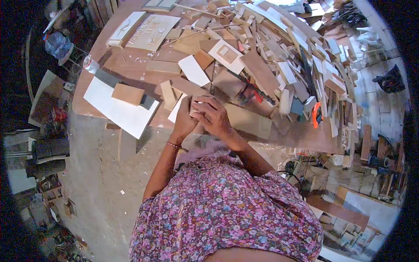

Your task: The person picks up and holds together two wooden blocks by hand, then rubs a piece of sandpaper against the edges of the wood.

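My left hand point(185, 120) and my right hand point(212, 117) come together in front of my body, at the near edge of the table. The fingers of both are bent round a small pale piece point(194, 109), mostly hidden between them; its kind I cannot make out. Just left of the hands lie a wooden block point(167, 95) and a white strip point(176, 110). A brown board point(244, 118) lies flat to the right of my right hand. Beyond the hands rests a white rectangular panel point(193, 70).
Wood offcuts point(279, 52) are heaped over the table's right side. A large white board point(118, 107) overhangs the left edge, carrying a brown block point(127, 94). Also on the table are an orange-handled tool point(316, 115), a red and black tool point(257, 95) and a lettered panel point(152, 32).
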A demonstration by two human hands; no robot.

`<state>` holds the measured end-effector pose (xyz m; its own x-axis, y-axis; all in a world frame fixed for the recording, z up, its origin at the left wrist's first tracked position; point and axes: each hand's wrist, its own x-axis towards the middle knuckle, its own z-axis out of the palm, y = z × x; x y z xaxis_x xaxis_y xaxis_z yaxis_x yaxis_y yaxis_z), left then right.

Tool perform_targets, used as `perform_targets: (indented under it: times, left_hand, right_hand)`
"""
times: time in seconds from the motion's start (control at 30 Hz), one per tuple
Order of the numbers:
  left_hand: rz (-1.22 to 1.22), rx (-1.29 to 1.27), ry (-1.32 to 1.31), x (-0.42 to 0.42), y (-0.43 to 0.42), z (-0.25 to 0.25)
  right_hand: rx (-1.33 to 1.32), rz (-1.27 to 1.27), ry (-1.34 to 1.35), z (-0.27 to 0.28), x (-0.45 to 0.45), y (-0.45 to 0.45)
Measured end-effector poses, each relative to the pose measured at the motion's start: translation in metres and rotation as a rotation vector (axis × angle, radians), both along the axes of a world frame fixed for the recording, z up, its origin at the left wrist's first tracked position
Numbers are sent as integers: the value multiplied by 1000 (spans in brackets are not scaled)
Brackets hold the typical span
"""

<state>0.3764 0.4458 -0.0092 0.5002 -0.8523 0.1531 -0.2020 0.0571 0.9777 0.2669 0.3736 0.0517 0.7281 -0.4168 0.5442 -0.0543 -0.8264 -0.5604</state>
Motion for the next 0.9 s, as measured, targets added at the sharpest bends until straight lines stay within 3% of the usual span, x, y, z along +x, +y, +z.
perform_targets:
  times: [0.07,0.13,0.17,0.23,0.33,0.4,0.47,0.6,0.67,0.83,0.9]
  left_hand:
    - [-103,61,91,-1,-11,10]
    - [-71,51,-90,-7,-21,5]
    - [-53,-28,-85,-13,-24,-8]
    - [-31,-23,-114,-25,-22,-20]
    - [15,-66,-85,-35,-22,-28]
    - [59,-51,-35,-32,-11,-43]
    - [121,-66,-137,-31,0,-42]
    - [153,-38,-97,-12,11,-32]
    - [178,25,-116,-5,22,-21]
    - [263,177,-161,1,31,-15]
    - [268,184,-177,4,30,-19]
  right_hand:
    - [58,-6,26,3,-7,-6]
    - [-47,-81,44,5,-16,-14]
    - [54,-136,73,-11,-25,-18]
    - [-47,-271,119,-34,-37,-44]
    - [-241,-533,406,-62,-51,-84]
    - [-332,-518,478,-91,-41,-97]
    - [-369,-706,855,-89,-37,-101]
    - [-416,-661,872,-98,-16,-119]
    - [-265,-626,846,-95,-4,-116]
    - [-225,-459,764,-86,11,-121]
    - [698,-85,446,-96,10,-131]
